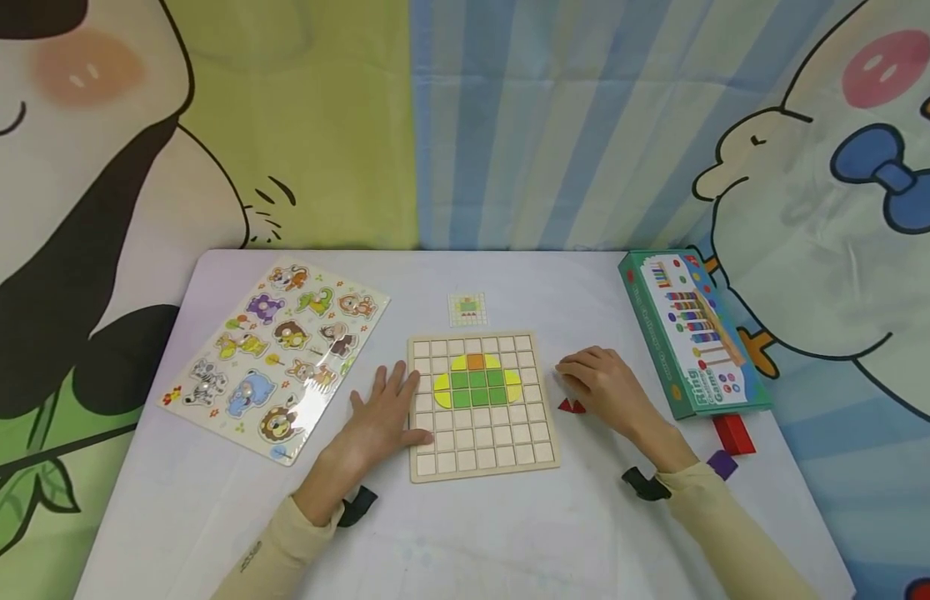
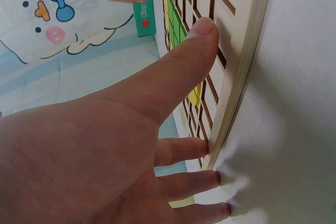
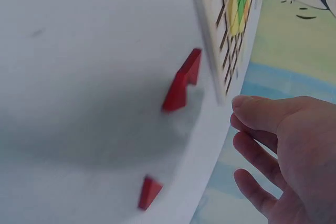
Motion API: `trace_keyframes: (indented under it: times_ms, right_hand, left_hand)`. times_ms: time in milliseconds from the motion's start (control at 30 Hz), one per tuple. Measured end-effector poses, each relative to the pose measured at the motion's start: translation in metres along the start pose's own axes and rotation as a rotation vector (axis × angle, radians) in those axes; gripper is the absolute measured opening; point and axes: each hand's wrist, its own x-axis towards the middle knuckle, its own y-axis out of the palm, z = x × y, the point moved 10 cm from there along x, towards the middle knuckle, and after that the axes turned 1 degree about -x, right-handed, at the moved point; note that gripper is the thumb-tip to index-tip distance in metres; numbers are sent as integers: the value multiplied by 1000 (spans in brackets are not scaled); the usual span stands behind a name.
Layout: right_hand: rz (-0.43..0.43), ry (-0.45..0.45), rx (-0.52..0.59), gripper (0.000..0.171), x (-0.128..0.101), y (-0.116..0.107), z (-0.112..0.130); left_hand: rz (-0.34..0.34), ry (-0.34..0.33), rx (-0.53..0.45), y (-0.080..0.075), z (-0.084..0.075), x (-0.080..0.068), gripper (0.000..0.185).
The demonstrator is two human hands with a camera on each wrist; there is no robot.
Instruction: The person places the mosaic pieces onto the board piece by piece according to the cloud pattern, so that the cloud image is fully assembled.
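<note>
Grid board (image 1: 483,433) lies mid-table, with green, yellow and orange tiles filling its upper middle. I see my left hand (image 1: 382,414) flat at the board's nine o'clock edge, fingers (image 2: 185,150) straight and pressed against the wooden frame, thumb resting on the grid. My right hand (image 1: 603,385) rests at three o'clock, fingers relaxed, holding nothing. Small red pieces (image 1: 572,407) lie just beside it.
</note>
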Motion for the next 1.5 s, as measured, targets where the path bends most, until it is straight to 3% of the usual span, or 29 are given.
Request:
trace_keyframes:
  times_ms: [167,433,1033,1233,1500]
  right_hand:
    - [8,-17,17,25,-19,0,-6]
    - [3,-89,88,23,-33,9,5]
    - [-79,-96,84,20,-35,16,7]
    - [-59,-79,85,17,-34,20,4]
    - [-65,-67,74,14,-22,8,6]
  left_hand:
    - [-10,-2,-1,-1,1,0,102]
    - [-9,-3,-5,0,1,0,104]
    - [2,-7,-4,1,3,0,104]
    - [10,-8,-2,2,3,0,104]
    - [-7,8,1,0,0,0,103]
